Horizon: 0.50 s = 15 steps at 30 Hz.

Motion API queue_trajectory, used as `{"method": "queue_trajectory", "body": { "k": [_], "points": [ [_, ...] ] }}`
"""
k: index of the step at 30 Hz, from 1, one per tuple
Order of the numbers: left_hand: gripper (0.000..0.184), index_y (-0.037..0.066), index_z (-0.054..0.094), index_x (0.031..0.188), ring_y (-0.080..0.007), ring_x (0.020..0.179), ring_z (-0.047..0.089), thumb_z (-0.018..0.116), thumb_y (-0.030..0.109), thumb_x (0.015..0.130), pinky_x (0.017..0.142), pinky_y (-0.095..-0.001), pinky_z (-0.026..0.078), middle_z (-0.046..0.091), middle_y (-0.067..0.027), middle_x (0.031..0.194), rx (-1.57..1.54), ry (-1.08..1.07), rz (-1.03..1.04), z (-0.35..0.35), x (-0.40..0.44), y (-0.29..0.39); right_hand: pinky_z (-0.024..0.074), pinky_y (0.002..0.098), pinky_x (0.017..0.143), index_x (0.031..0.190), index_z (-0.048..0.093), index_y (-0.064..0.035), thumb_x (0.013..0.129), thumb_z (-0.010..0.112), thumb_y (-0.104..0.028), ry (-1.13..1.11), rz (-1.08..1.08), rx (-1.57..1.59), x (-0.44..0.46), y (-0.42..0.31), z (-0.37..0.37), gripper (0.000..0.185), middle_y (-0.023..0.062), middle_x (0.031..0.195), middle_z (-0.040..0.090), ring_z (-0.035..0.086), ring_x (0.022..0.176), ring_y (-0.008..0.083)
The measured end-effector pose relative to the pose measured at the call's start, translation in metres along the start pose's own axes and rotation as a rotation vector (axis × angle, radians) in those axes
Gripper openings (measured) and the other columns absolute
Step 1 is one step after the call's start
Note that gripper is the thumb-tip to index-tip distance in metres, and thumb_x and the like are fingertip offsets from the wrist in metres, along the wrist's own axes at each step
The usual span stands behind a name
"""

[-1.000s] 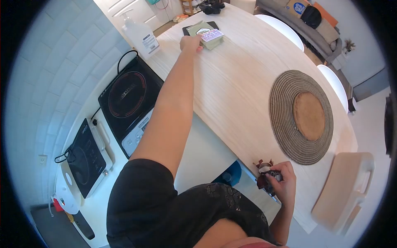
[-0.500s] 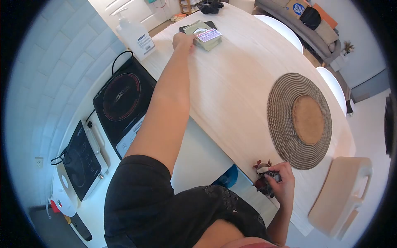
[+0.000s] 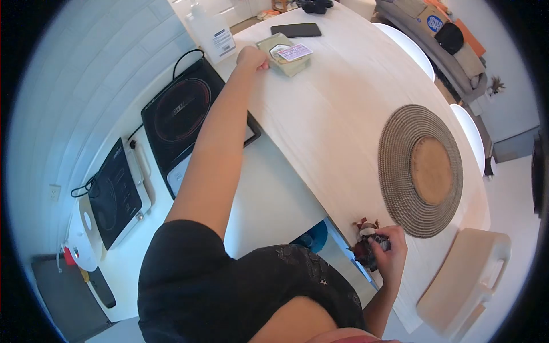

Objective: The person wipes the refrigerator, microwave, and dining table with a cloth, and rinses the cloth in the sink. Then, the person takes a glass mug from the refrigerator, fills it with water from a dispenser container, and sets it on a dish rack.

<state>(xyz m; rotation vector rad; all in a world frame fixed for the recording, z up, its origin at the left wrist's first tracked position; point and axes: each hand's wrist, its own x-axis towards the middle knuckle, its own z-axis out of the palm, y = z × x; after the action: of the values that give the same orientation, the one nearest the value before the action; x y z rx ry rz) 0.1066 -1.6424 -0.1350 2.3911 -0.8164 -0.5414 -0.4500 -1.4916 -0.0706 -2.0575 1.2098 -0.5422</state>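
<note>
My left hand (image 3: 253, 58) is stretched far across the table, fingers curled closed at the left edge of a pale green packet (image 3: 290, 67) with a white printed label. The fingertips are partly hidden. Just beyond the packet lies a black phone (image 3: 295, 30). At the near table edge my right hand (image 3: 392, 249) is closed around a dark, crumpled bundle (image 3: 364, 251) with reddish-brown, papery bits sticking out of its top. What exactly the bundle is cannot be made out.
A round woven placemat (image 3: 394, 171) lies on the table (image 3: 326, 131). A beige plastic container (image 3: 457, 280) stands at the near right corner. Left are a pump bottle (image 3: 220, 41), a black induction cooker (image 3: 177, 114) and another cooktop (image 3: 114, 197). A black bag (image 3: 315, 6) sits at the far end.
The green packet has come off the phone towards me, leaving the phone uncovered. My left hand has stayed at the packet's edge. My right hand keeps its hold on the dark bundle. The view has shifted slightly.
</note>
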Motion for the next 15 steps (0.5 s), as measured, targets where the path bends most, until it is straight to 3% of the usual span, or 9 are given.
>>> {"method": "queue_trajectory", "body": {
  "k": [3,8,9,10,12,15],
  "points": [
    [0.016,0.005,0.063,0.054,-0.0139,0.047,0.056,0.064,0.017,0.065,0.047,-0.0303,0.045,0.061,-0.0065,0.055,-0.063,0.018,-0.009,-0.026,-0.025,-0.033,0.0465,0.0321,0.071,0.086,0.059,-0.0018,0.064,0.072,0.002,-0.011,-0.028,-0.009,0.002,0.000,-0.001,0.025,0.0107,0.086,0.054,0.057,0.080,0.0257],
    [0.018,0.002,0.065,0.062,-0.0173,0.047,0.057,0.065,0.019,0.068,0.050,-0.0296,0.047,0.062,-0.0075,0.057,0.360,0.058,-0.021,-0.075,-0.050,-0.062,0.0465,0.0323,0.072,0.086,0.059,-0.0019,0.064,0.071,0.002,-0.027,-0.068,-0.007,0.006,-0.003,-0.003,0.025,0.0105,0.086,0.054,0.057,0.081,0.0257],
    [0.021,-0.001,0.068,0.072,-0.0230,0.059,0.063,0.068,0.020,0.067,0.059,-0.0327,0.050,0.066,-0.0135,0.069,0.324,0.114,-0.119,-0.079,-0.052,-0.066,0.0466,0.0325,0.072,0.086,0.059,-0.0019,0.064,0.071,0.002,-0.025,-0.073,-0.006,0.006,-0.004,-0.003,0.025,0.0105,0.086,0.054,0.057,0.081,0.0257],
    [0.021,-0.001,0.068,0.072,-0.0230,0.059,0.063,0.068,0.020,0.067,0.059,-0.0327,0.050,0.066,-0.0135,0.069,0.326,0.116,-0.119,-0.082,-0.053,-0.069,0.0466,0.0326,0.072,0.086,0.059,-0.0019,0.064,0.071,0.003,-0.021,-0.078,-0.005,0.005,-0.005,-0.003,0.025,0.0105,0.086,0.054,0.057,0.081,0.0258],
    [0.032,0.001,0.069,0.091,-0.0274,0.090,0.065,0.069,0.023,0.067,0.077,-0.0366,0.050,0.067,-0.0160,0.095,0.399,0.110,-0.158,-0.086,-0.057,-0.074,0.0467,0.0326,0.072,0.086,0.059,-0.0018,0.064,0.071,0.003,-0.015,-0.077,0.006,0.004,-0.005,-0.002,0.025,0.0104,0.086,0.054,0.057,0.081,0.0258],
    [0.040,0.001,0.068,0.097,-0.0285,0.097,0.063,0.071,0.027,0.067,0.081,-0.0375,0.049,0.065,-0.0172,0.105,0.333,0.172,-0.165,-0.082,-0.060,-0.078,0.0468,0.0326,0.072,0.086,0.058,-0.0018,0.064,0.071,0.003,-0.009,-0.068,0.007,0.000,-0.007,-0.001,0.025,0.0104,0.086,0.054,0.057,0.081,0.0259]
  ]
}}
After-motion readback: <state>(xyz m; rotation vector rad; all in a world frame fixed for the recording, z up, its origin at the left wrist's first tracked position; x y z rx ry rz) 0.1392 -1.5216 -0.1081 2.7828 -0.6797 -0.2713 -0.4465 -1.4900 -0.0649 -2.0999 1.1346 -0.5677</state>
